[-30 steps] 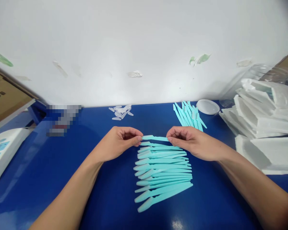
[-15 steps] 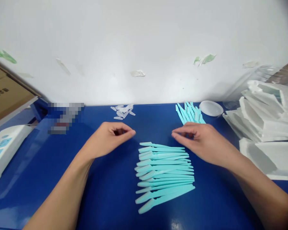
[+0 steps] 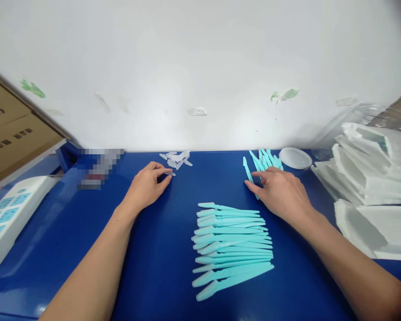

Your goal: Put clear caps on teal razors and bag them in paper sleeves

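Note:
My left hand (image 3: 149,183) pinches a small clear plastic cap (image 3: 172,174) between thumb and fingertips, just in front of a small heap of similar caps (image 3: 177,157) by the wall. A teal eyebrow razor (image 3: 248,170) lies between the thumb and index finger of my right hand (image 3: 280,189), which are closed about its handle. Behind that hand is a loose bunch of teal razors (image 3: 265,157), partly covered by the fingers. Several more razors with pale caps over their heads form a row (image 3: 234,249) on the blue table (image 3: 153,267), heads to the left.
A pile of white padded pouches (image 3: 367,174) stands at the right, with a round translucent lid or dish (image 3: 296,158) beside it. A white power strip (image 3: 13,218) and cardboard boxes (image 3: 16,133) are at the left. The white wall (image 3: 200,67) bounds the table's back.
My left hand has moved to the cap heap and taken a cap. My right hand has closed on a razor, now apart from the bunch. The view has shifted slightly.

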{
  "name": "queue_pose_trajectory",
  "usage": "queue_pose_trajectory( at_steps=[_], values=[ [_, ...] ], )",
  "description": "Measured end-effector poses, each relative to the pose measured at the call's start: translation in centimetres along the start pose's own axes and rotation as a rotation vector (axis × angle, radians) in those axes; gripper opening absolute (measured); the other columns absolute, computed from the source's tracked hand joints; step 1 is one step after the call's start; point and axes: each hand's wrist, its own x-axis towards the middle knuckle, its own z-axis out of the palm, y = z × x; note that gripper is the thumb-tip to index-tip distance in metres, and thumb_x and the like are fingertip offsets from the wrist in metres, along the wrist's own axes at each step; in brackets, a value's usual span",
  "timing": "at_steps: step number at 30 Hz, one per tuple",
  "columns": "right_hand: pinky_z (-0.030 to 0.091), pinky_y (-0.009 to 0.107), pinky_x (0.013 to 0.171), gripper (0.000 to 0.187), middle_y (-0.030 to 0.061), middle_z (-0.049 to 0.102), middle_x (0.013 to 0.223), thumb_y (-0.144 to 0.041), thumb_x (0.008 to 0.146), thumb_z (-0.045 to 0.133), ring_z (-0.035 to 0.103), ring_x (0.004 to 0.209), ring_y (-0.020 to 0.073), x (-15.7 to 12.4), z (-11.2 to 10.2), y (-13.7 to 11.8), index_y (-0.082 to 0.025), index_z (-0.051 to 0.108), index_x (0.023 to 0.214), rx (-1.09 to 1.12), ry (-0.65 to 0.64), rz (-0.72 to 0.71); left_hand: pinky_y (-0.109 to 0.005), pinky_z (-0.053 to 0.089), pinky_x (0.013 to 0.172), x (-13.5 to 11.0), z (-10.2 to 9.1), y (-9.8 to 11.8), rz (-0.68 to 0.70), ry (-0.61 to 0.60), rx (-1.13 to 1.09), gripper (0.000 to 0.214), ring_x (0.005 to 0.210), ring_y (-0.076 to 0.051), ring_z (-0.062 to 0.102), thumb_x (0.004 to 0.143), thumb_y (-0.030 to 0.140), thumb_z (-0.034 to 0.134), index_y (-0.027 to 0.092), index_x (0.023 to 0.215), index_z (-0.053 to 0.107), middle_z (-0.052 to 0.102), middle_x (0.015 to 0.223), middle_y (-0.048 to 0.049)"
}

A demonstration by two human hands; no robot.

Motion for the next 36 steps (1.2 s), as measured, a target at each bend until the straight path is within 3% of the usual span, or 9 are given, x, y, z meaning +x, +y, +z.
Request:
queue_pose_trajectory(
  at_steps=[7,11,15,18,21,27,33,36],
  values=[
    [0.039,0.04,0.066,0.04,0.0159,0.071,0.102,-0.033,0.1,0.036,0.067,0.087,0.0329,0.1,-0.3,-0.6,-0.019,0.074,0.097,-0.027,-0.043,-0.001,-0.033,0.046,0.079,-0.1,-0.6,0.6,0.084,-0.025,-0.034,0.037,0.089,-0.023,0.064,0.098,0.049,0.051,0.023,0.106,0.077,0.07,0.112,-0.0082],
    [0.039,0.037,0.069,0.031,0.0118,0.066,0.095,-0.035,0.1,0.039,0.063,0.082,0.0265,-0.4,-1.0,-0.7,-0.02,0.066,0.094,0.188,0.026,-0.02,-0.03,0.048,0.073,-0.7,-0.7,2.8,-0.037,-0.098,-0.317,0.04,0.08,-0.02,0.066,0.097,0.055,0.055,0.021,0.108,0.074,0.076,0.099,-0.0059],
    [0.037,0.031,0.061,0.028,0.0007,0.057,0.078,-0.046,0.1,0.043,0.051,0.068,0.017,-1.4,-1.9,-1.0,-0.024,0.053,0.086,0.675,-0.249,-0.086,-0.029,0.053,0.074,-1.2,-0.8,4.7,-0.149,-0.249,-0.752,0.04,0.081,-0.018,0.067,0.091,0.053,0.068,0.02,0.112,0.075,0.076,0.099,-0.0061],
    [0.035,0.028,0.059,0.029,-0.0032,0.046,0.075,-0.047,0.102,0.042,0.041,0.066,0.0142,-2.1,-2.0,-1.2,-0.024,0.048,0.085,0.804,-0.367,-0.163,-0.028,0.054,0.074,-1.4,-0.7,5.1,-0.156,-0.309,-0.891,0.035,0.081,-0.016,0.067,0.089,0.048,0.072,0.02,0.109,0.076,0.077,0.097,-0.0055],
    [0.033,0.028,0.061,0.028,-0.0047,0.04,0.075,-0.046,0.103,0.042,0.035,0.066,0.0133,-2.5,-2.1,-1.4,-0.024,0.048,0.088,0.785,-0.334,-0.201,-0.027,0.055,0.072,-1.6,-0.7,5.4,-0.167,-0.354,-0.881,0.032,0.08,-0.016,0.067,0.09,0.047,0.072,0.021,0.108,0.078,0.077,0.093,-0.005],
    [0.032,0.027,0.06,0.027,-0.0048,0.042,0.076,-0.046,0.104,0.042,0.035,0.066,0.0128,-2.6,-2.4,-1.7,-0.024,0.05,0.09,0.786,-0.368,-0.223,-0.026,0.056,0.072,-1.8,-0.8,6.2,-0.147,-0.41,-0.847,0.03,0.079,-0.015,0.068,0.092,0.046,0.07,0.023,0.109,0.079,0.078,0.092,-0.0033],
    [0.033,0.027,0.06,0.028,-0.0048,0.044,0.076,-0.046,0.104,0.043,0.036,0.067,0.0125,-2.9,-2.5,-1.6,-0.024,0.052,0.09,0.787,-0.345,-0.221,-0.026,0.056,0.073,-1.9,-1.1,6.5,-0.117,-0.387,-0.852,0.027,0.078,-0.015,0.067,0.092,0.045,0.07,0.024,0.107,0.079,0.077,0.089,-0.0024],
    [0.035,0.027,0.06,0.027,-0.0048,0.048,0.077,-0.046,0.104,0.043,0.038,0.066,0.0122,-3.0,-2.5,-1.8,-0.024,0.053,0.092,0.786,-0.385,-0.245,-0.026,0.055,0.072,-2.2,-0.8,7.1,-0.079,-0.444,-0.832,0.028,0.077,-0.014,0.065,0.092,0.045,0.069,0.024,0.108,0.079,0.076,0.088,-0.002]
  ],
)
